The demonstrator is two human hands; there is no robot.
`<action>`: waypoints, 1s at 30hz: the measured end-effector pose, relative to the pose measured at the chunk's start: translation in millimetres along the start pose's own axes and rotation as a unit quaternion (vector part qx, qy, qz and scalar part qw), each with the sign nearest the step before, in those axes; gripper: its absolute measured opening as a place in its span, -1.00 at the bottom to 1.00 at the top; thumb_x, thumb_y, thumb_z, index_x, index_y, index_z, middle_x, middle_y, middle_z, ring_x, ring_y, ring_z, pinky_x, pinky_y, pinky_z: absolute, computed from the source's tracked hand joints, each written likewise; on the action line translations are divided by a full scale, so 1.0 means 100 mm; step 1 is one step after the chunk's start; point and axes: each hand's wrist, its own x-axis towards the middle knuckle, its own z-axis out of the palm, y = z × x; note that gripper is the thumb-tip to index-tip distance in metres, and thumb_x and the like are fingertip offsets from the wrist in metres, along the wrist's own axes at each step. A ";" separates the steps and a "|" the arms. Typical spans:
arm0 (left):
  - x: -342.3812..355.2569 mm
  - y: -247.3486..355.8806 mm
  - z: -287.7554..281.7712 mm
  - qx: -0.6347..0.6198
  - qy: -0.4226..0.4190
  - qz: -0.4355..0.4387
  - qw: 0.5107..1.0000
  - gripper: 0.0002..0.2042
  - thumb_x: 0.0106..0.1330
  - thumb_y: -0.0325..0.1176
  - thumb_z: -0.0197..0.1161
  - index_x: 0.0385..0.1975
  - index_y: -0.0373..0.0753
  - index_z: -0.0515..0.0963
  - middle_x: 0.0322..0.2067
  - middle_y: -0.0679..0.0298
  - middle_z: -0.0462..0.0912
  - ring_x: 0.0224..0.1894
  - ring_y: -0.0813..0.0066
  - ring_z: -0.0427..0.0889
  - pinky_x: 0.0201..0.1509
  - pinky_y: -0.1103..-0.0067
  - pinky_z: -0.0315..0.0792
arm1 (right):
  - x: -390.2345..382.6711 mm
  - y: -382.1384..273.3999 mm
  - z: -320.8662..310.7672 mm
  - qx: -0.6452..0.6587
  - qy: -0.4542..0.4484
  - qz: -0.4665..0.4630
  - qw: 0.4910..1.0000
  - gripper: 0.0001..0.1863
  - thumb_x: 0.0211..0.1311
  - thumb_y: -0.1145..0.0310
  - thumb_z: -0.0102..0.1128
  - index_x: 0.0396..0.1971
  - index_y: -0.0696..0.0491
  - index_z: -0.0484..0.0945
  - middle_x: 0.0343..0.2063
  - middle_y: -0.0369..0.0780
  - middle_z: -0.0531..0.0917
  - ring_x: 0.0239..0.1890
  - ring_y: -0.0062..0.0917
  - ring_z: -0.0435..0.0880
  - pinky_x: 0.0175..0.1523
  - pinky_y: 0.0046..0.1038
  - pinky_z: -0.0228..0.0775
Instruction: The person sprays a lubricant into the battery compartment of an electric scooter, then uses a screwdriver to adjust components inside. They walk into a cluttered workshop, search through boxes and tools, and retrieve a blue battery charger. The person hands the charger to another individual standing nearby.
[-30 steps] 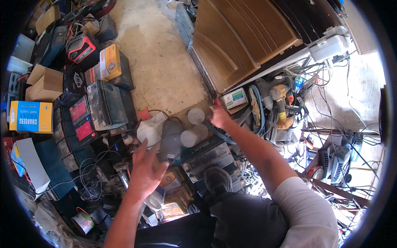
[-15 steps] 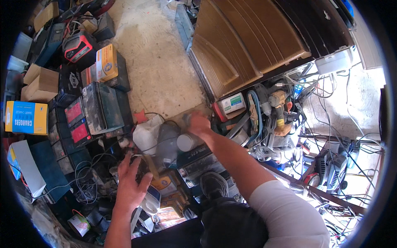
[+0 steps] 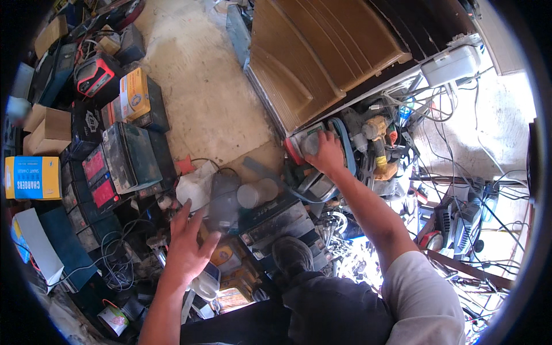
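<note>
My right hand (image 3: pixel 328 154) reaches out over the clutter by the brown panelled furniture. Its fingers curve around a small grey round object (image 3: pixel 311 144), whose kind I cannot make out, right above a red-and-white box (image 3: pixel 294 150). My left hand (image 3: pixel 191 244) hovers with fingers spread, holding nothing. Just beyond it lie a crumpled white bag or jug (image 3: pixel 195 187) and a dark grey translucent bottle (image 3: pixel 223 201). A white cylindrical container (image 3: pixel 249 196) stands between the hands, beside a black car battery (image 3: pixel 282 224).
Car batteries (image 3: pixel 135 155) and a blue-yellow charger box (image 3: pixel 33 177) crowd the left. Brown panelled furniture (image 3: pixel 322 52) stands at the far right. A yellow-black power drill (image 3: pixel 379 146), loose cables (image 3: pixel 454 144) and a white power strip (image 3: pixel 451 66) fill the right. Bare floor (image 3: pixel 201 80) shows ahead.
My right hand has moved right and away from the white container to the red-and-white box, carrying the grey round object. My left hand has shifted slightly right, still spread.
</note>
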 end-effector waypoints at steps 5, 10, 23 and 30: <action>-0.07 0.02 -0.05 0.005 -0.006 -0.019 1.000 -0.42 0.21 -0.17 0.33 0.19 -0.29 0.38 0.33 -0.06 0.16 0.36 -0.02 0.14 0.42 0.29 0.09 | -0.49 -0.76 0.12 0.025 0.012 -0.250 0.968 -0.44 -0.14 0.28 0.31 -0.03 0.12 0.49 -0.11 -0.02 0.50 -0.06 -0.08 0.51 0.18 -0.14 0.32; -0.14 -0.08 -0.04 0.009 0.013 0.000 1.000 -0.41 0.22 -0.15 0.32 0.20 -0.30 0.37 0.33 -0.02 0.17 0.36 -0.01 0.15 0.41 0.30 0.09 | -1.00 -1.44 1.11 -0.034 -0.202 -0.351 0.914 -0.51 0.02 0.36 0.23 0.04 0.05 0.49 0.16 -0.05 0.37 0.15 -0.08 0.38 0.16 0.04 0.28; -0.19 -0.17 -0.05 -0.002 0.024 0.007 1.000 -0.40 0.23 -0.09 0.31 0.20 -0.31 0.38 0.33 -0.02 0.17 0.36 0.00 0.15 0.40 0.27 0.11 | -0.49 -0.97 -0.38 0.179 0.057 -0.111 0.976 -0.05 -0.26 0.11 0.50 0.19 0.15 0.26 0.11 0.07 0.35 0.14 0.00 0.37 0.21 -0.15 0.34; 0.03 0.08 0.03 -0.006 -0.008 0.043 0.999 -0.42 0.23 -0.17 0.32 0.21 -0.28 0.37 0.33 -0.04 0.16 0.35 -0.02 0.16 0.39 0.28 0.13 | -0.12 0.02 -0.46 0.086 0.223 -0.074 0.968 -0.19 -0.12 0.20 0.42 0.17 0.15 0.30 0.15 0.06 0.32 0.18 -0.04 0.32 0.25 -0.17 0.24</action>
